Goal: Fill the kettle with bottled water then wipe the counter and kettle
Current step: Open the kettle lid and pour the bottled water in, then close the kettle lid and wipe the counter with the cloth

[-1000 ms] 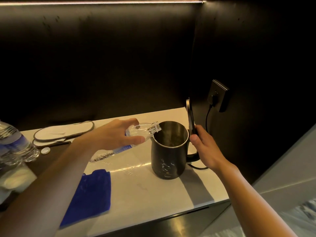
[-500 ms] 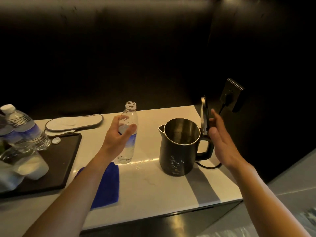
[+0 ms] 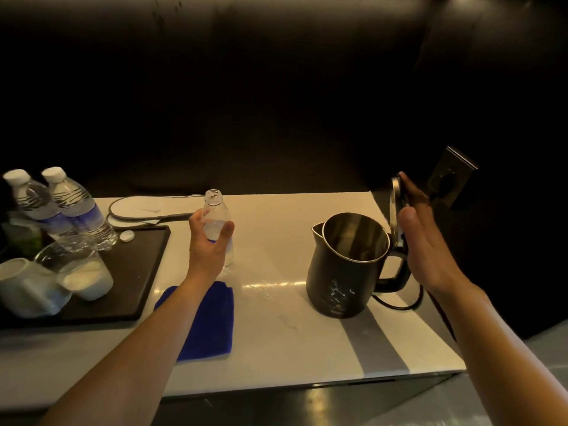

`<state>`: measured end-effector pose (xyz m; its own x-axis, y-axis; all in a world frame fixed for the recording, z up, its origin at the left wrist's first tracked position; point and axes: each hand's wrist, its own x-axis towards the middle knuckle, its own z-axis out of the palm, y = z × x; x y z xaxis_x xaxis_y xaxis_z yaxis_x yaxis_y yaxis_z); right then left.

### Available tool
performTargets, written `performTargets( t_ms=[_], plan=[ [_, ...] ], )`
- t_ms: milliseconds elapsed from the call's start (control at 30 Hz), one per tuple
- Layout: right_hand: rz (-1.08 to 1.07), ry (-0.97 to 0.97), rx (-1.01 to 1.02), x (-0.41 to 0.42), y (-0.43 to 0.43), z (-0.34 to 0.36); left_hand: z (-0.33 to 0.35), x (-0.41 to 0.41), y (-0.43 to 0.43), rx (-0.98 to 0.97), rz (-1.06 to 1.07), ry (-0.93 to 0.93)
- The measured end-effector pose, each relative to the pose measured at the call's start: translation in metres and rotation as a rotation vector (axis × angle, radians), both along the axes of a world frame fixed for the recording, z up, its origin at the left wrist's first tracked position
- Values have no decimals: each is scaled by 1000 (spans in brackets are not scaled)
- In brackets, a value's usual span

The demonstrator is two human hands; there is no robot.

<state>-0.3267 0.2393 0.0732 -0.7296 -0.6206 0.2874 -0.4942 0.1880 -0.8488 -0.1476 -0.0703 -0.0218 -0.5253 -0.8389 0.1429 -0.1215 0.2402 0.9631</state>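
The left hand grips the uncapped bottle, upright on the table, blue cloth just below its wrist. The right hand, fingers spread flat, rests against the raised lid of the kettle just left of its palm.

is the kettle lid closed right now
No, the kettle is open: its lid stands upright behind the rim, with the right hand against it.
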Motion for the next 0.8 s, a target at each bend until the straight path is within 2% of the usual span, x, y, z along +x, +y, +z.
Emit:
performTargets(
  t_ms=[267, 367, 433, 533, 667, 800],
  plan=[
    [39, 57, 53, 1, -19, -5, -15, 4, -10, 24, 29, -9],
    [27, 105, 121, -1, -23, -5, -16, 11, -4, 53, 19, -1],
    [21, 186, 233, 0, -26, -3, -22, 23, 6, -3, 103, -55],
    [-23, 383, 454, 6, -33, -5, -36, 43, 25, -191, 209, -311],
    [-54, 403, 487, 7, -38, -6, -59, 65, 43, -530, 123, -794],
    [-60, 442, 557, 5, -40, -8, -79, 76, 49, -651, 74, -1005]
  ],
)
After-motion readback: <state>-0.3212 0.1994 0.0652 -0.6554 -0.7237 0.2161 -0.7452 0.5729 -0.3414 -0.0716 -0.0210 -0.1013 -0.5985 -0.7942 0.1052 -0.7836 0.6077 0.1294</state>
